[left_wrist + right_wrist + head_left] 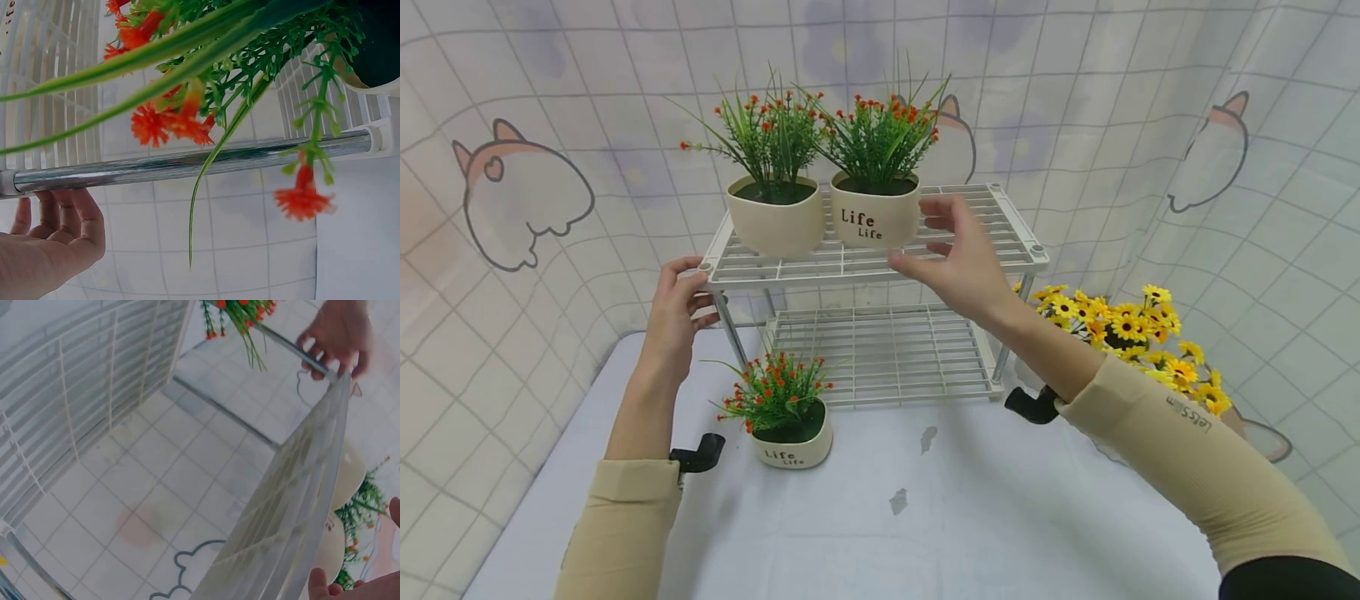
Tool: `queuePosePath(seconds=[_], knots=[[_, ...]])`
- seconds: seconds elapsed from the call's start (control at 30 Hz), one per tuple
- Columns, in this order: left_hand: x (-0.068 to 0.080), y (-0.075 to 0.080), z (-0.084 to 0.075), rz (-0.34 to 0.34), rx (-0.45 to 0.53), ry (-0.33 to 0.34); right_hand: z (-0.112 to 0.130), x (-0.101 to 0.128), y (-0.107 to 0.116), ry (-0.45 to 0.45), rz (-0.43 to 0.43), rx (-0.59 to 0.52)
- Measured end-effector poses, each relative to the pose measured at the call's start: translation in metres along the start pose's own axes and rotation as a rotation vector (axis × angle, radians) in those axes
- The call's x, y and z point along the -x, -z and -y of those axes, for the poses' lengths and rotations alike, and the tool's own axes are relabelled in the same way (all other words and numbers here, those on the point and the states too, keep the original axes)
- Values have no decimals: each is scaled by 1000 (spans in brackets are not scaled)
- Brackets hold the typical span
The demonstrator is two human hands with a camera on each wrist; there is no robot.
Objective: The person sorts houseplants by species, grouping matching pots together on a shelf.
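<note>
The left hand (pixel 673 321) grips the near-left corner of a white wire rack (pixel 805 279), its fingers bent round beside the metal post. The right hand (pixel 966 267) has thumb and fingers spread wide at the side of a cream pot; whether they touch it cannot be told.

Just right of the left hand and lower down, a small flower pot (pixel 793 450) on the table reads "Life Life" in dark letters. Between the hands, on the upper shelf, stand two more with red blooms and grass: the plain-faced pot (pixel 778 227), then, beside the right hand, the lettered pot (pixel 883 212), again "Life Life". Behind the right wrist, the beige right sleeve (pixel 1187 467) bears print that looks like "LetsSlim". Yellow flowers (pixel 1123 325) show beyond that forearm.

Under both hands a pale cloth (pixel 985 508) with grey patches (pixel 898 501) covers the table. Around them hangs a white grid-patterned backdrop (pixel 1090 100), with a corgi-like drawing (pixel 523 200) left of the left hand and others farther right, plus faint purple flowers (pixel 838 46) behind the pots.
</note>
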State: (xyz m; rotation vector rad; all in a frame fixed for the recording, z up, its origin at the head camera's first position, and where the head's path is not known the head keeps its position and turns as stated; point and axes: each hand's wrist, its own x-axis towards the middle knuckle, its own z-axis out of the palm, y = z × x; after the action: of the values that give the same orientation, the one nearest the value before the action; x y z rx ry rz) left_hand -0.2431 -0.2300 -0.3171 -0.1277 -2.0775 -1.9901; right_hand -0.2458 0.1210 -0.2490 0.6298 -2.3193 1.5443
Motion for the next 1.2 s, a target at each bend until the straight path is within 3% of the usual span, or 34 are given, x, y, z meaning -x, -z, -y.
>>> queuePosePath(seconds=[0.27, 0.53, 0.87, 1.2], knots=[[0, 0, 0, 0, -6, 3, -5, 35, -10, 143, 15, -12], [-2, -1, -2, 9, 13, 5, -27, 66, -27, 159, 64, 35], [-2, -1, 1, 18, -13, 7, -71, 99, -69, -29, 231, -17], [-1, 1, 0, 15, 13, 4, -96, 118, -113, -235, 370, -142]])
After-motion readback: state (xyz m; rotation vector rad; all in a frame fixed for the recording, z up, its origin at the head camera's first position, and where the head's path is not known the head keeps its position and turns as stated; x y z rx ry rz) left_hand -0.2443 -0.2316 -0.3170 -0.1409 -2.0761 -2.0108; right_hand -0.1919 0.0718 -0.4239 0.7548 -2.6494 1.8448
